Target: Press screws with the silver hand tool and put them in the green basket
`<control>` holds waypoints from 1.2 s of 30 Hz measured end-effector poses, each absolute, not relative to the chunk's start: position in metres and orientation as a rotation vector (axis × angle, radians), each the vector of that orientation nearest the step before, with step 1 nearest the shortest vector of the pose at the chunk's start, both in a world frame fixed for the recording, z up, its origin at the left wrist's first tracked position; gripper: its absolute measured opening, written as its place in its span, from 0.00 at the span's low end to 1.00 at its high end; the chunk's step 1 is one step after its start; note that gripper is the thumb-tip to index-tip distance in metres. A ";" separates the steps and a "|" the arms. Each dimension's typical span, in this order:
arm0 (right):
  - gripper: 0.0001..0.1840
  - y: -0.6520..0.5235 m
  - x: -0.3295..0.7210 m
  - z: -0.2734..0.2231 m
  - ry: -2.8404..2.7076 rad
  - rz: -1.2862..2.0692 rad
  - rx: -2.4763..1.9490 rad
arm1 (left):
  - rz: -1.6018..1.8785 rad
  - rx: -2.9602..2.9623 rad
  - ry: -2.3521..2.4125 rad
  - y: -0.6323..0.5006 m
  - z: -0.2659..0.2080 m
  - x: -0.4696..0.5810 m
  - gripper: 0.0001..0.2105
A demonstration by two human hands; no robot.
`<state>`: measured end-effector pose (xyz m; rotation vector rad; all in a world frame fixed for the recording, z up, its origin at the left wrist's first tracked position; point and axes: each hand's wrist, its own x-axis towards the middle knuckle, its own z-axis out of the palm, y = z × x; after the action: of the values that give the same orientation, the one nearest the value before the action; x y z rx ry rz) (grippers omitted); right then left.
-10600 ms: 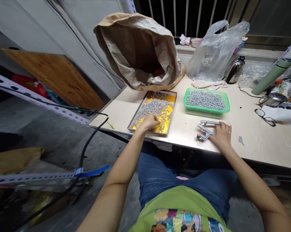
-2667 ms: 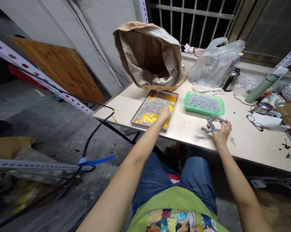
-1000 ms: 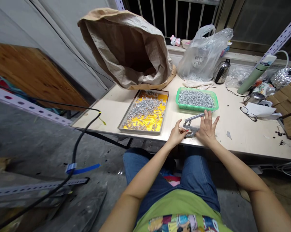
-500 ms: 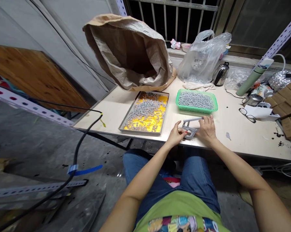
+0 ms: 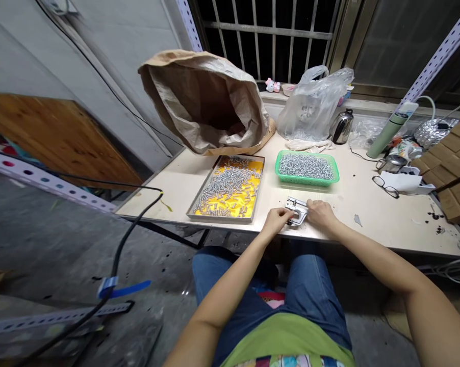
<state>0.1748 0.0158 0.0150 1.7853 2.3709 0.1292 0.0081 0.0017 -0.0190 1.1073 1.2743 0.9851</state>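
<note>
A silver metal hand tool [image 5: 298, 210], like a small hand press with two arms, lies just above the front part of the table. My right hand [image 5: 322, 214] is wrapped round its right end, and the two arms are squeezed together. At the tool's left end my left hand [image 5: 279, 218] pinches with thumb and fingertips. What sits between those fingertips is too small to make out. Left of my hands is a shallow metal tray [image 5: 190, 216] with a yellow bottom, strewn with small metal screw-like pieces [image 5: 230, 184]. A green basket [image 5: 306, 180] full of similar pieces stands beyond the tool.
A big open paper bag [image 5: 210, 102] leans behind the tray. At the back are a plastic bag [image 5: 310, 102], a metal kettle [image 5: 342, 126] and a green bottle [image 5: 386, 135]. Glasses [image 5: 385, 187] and stacked cardboard boxes [image 5: 454, 168] are at the right. A grey scrap [image 5: 357, 220] lies near my right forearm.
My right hand has squeezed the tool's spread arms together. The spring between them no longer shows. My left hand stays at the tool's left end. The camera has tilted up slightly.
</note>
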 end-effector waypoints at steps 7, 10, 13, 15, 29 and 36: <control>0.17 0.015 0.174 0.021 2.344 0.076 1.773 | 1.092 0.844 1.305 0.005 -0.014 0.007 0.13; 0.16 0.020 0.174 0.022 2.365 0.048 1.739 | 1.109 0.753 1.288 0.004 -0.012 0.007 0.15; 0.16 0.023 0.173 0.023 2.380 0.068 1.754 | 0.978 0.717 1.257 0.001 -0.011 0.008 0.18; 0.20 0.023 0.173 0.023 2.381 0.107 1.796 | 0.913 0.710 1.205 0.000 -0.010 0.009 0.16; 0.31 0.006 0.219 -0.031 2.515 0.384 2.404 | 1.002 0.872 1.258 0.014 -0.011 0.049 0.04; 0.34 0.010 0.220 -0.039 2.406 0.213 2.598 | 1.214 1.222 1.372 0.086 0.034 0.068 0.09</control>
<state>0.2198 0.0103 -0.0395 2.5978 2.4057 0.2128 0.0684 0.0860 0.0341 1.2221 1.3719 1.2144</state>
